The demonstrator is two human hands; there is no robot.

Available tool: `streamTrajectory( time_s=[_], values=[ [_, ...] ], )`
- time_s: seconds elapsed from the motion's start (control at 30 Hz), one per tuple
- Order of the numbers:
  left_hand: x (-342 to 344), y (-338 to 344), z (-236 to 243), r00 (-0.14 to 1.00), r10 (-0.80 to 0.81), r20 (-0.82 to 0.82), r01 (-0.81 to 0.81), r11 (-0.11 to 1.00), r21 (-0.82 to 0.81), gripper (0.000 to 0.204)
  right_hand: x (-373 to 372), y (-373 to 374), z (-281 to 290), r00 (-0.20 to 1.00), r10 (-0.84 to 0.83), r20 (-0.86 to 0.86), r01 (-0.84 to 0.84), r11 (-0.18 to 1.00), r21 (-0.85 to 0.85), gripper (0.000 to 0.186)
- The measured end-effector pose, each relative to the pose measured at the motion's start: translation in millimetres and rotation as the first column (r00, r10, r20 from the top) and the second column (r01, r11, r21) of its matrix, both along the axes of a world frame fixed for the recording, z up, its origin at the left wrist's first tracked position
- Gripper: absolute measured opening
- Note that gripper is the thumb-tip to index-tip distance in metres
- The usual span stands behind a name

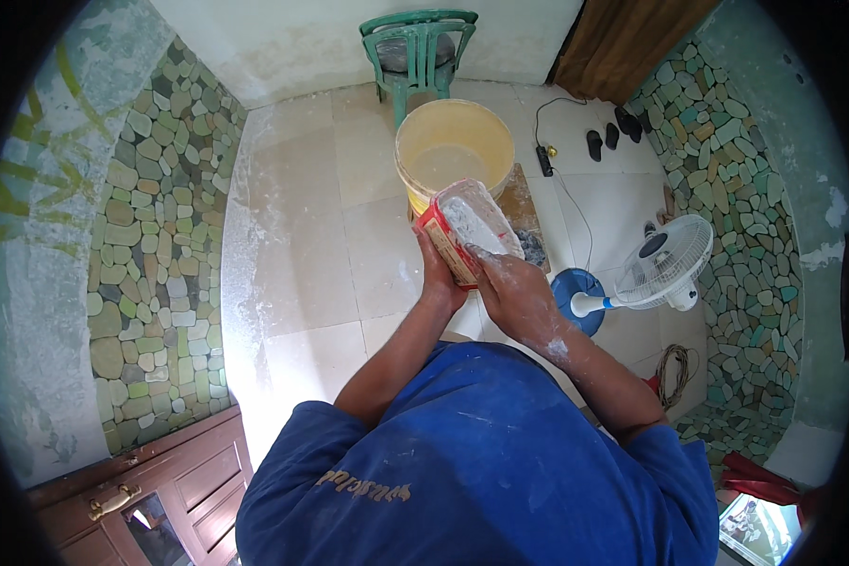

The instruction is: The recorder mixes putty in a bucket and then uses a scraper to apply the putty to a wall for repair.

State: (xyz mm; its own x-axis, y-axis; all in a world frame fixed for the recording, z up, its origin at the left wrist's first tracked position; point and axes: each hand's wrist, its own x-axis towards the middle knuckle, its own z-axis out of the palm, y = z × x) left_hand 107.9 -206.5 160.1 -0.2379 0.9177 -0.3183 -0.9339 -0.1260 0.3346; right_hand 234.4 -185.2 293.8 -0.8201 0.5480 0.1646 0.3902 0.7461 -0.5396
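Note:
A red-sided, box-shaped plastic container (481, 224) with whitish powder or paste inside is held at a tilt in front of me. Its far end overlaps the near rim of a large cream bucket (403, 170), which has pale, cloudy liquid in the bottom. My left hand (437, 267) is closed around the container's left side and underside. On the near right side, my right hand (514, 292) grips it, thumb and fingers at its edge; some fingertips are hidden. White residue marks my right hand and forearm.
A green plastic chair (419, 52) stands behind the bucket. To the right are a standing fan (665, 262) with a blue base (578, 300), a power strip (544, 160) with its cable, dark sandals (594, 144) and a coiled cord (674, 375). A wooden door (174, 491) is at lower left.

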Motion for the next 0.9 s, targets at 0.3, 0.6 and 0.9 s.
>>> streamTrajectory(
  time_s=[0.3,0.6,0.9],
  values=[
    [1,-9,24,0.997,-0.075,0.028,0.076,0.997,-0.024,0.099,24,4,-7,0.975,0.152,-0.164,-0.140,0.987,0.081,0.036],
    [10,-5,21,0.990,-0.116,0.082,0.116,0.993,0.004,0.097,58,17,10,0.970,0.131,-0.206,-0.156,0.981,-0.112,0.028],
    [21,-3,36,0.953,-0.243,0.179,0.198,0.952,0.235,0.095,54,67,5,0.856,-0.476,-0.200,0.147,0.597,-0.789,0.025]
  ],
)
